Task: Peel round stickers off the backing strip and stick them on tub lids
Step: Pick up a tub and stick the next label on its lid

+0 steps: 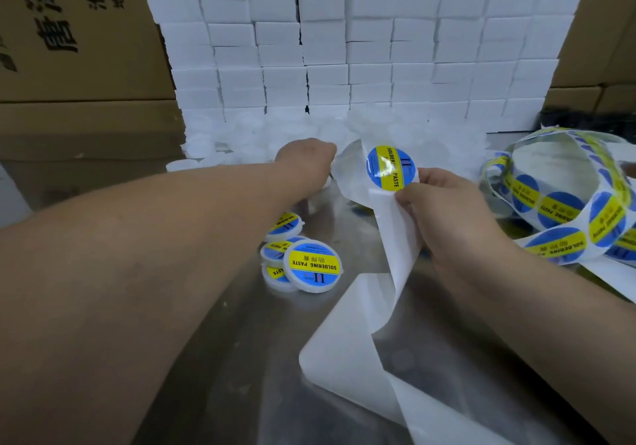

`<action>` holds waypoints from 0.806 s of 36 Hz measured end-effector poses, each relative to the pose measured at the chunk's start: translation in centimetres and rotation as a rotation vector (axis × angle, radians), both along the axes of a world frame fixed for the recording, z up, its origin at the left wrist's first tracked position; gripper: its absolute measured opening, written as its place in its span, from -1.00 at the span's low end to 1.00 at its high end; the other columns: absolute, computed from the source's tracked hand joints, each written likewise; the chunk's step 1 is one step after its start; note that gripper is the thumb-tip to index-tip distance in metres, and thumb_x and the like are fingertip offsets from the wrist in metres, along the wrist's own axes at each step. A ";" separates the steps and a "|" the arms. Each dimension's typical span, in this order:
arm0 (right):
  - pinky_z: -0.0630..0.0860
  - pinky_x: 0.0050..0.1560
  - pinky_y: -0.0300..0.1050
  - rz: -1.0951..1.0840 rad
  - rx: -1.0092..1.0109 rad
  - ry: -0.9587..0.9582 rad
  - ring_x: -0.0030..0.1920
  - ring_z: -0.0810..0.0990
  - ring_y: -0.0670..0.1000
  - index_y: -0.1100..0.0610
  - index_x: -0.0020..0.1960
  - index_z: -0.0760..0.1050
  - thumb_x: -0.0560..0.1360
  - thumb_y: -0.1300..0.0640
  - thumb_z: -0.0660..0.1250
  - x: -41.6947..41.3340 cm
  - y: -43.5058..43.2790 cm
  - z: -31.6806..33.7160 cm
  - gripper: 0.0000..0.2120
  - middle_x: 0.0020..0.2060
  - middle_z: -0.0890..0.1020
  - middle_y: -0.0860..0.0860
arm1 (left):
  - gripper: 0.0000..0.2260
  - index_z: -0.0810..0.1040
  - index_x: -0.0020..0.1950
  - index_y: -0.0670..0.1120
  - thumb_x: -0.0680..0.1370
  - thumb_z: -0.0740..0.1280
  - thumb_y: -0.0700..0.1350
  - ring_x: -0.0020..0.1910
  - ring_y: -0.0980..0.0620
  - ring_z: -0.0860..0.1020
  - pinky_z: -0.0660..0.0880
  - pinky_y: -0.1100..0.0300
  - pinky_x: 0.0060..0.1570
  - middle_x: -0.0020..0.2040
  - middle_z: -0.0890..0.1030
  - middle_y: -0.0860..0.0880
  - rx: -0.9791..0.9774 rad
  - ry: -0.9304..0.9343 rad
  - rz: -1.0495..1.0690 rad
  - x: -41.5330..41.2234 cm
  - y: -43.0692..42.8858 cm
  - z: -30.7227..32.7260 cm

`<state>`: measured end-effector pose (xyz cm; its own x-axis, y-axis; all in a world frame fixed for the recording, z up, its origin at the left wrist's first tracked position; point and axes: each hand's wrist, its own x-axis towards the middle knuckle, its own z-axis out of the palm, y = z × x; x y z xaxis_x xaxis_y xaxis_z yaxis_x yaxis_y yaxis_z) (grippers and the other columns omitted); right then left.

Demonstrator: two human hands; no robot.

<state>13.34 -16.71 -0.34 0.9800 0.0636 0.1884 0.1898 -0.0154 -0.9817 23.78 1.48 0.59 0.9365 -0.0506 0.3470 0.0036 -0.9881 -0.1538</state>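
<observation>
Brown cartons (79, 66) and a wall of white blocks (361, 49) close off the steel desk's (241, 358) far edge, with a heap of bare white tubs (241, 128) at its foot. A coiled sticker roll (564, 203) sprawls at the right edge. The left hand (304, 159) reaches into the heap, its fingers hidden, so its grip cannot be told. The right hand (444, 210) pinches the backing strip (395, 238), with one round sticker (390, 168) just above its fingertips. Labelled tubs (313, 265) lie mid-desk between the forearms.

Fingertips of left hand (306, 159) out of sight among blurred tubs (241, 131)

sticker (390, 168): blue, yellow band | backing strip (392, 234): white
</observation>
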 end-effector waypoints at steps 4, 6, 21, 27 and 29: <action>0.47 -0.20 -0.08 0.021 0.007 0.009 -0.31 0.55 0.04 0.04 -0.29 0.54 0.41 0.33 0.20 -0.2 0.0 0.1 -0.74 -0.35 0.64 0.01 | -0.86 0.41 0.07 -0.20 0.53 0.18 -0.27 -0.38 -0.08 0.34 0.15 0.15 -0.45 0.19 0.38 -0.20 0.002 -0.116 0.034 0.1 0.8 0.0; 0.47 -0.19 -0.07 0.031 -0.001 0.006 -0.29 0.55 0.06 0.05 -0.27 0.54 0.41 0.34 0.20 -0.2 0.1 0.1 -0.75 -0.31 0.65 0.05 | -0.86 0.41 0.09 -0.19 0.53 0.19 -0.25 -0.42 -0.07 0.33 0.17 0.14 -0.45 0.26 0.33 -0.19 -0.044 -0.176 0.061 0.0 1.3 0.3; 0.56 -0.22 -0.07 0.062 -0.020 -0.011 -0.22 0.63 0.10 0.08 -0.18 0.58 0.43 0.30 0.25 -0.8 0.3 0.3 -0.82 -0.21 0.69 0.09 | -0.78 0.35 -0.42 -0.01 0.42 0.28 -0.05 -0.06 0.10 0.46 0.27 0.27 -0.15 0.30 0.39 0.12 -0.750 -0.480 -0.020 -10.0 0.6 4.5; 0.51 -0.23 -0.07 0.095 -0.046 -0.072 -0.31 0.57 0.02 0.13 -0.19 0.58 0.45 0.22 0.31 -1.5 0.6 0.3 -0.91 -0.25 0.65 0.11 | -0.71 0.25 -0.47 -0.09 0.38 0.28 -0.09 -0.51 0.15 0.32 0.26 0.34 -0.49 -0.57 0.34 0.12 -1.170 -0.436 -0.125 -15.8 -2.1 4.1; 0.49 -0.28 -0.13 0.107 -0.048 -0.087 -0.33 0.56 -0.02 0.10 -0.21 0.58 0.45 0.21 0.32 -1.6 0.7 0.3 -0.90 -0.30 0.64 0.05 | -0.78 0.37 -0.38 -0.14 0.45 0.28 -0.13 -0.45 0.09 0.38 0.28 0.39 -0.42 -0.46 0.44 0.06 -1.375 -0.408 -0.129 -16.8 -2.8 3.7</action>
<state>11.76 -16.00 -0.05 0.9472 0.1780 0.2665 0.2771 -0.0368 -0.9601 6.99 -1.34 4.29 0.7767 0.4631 0.4269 -0.2848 -0.3462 0.8939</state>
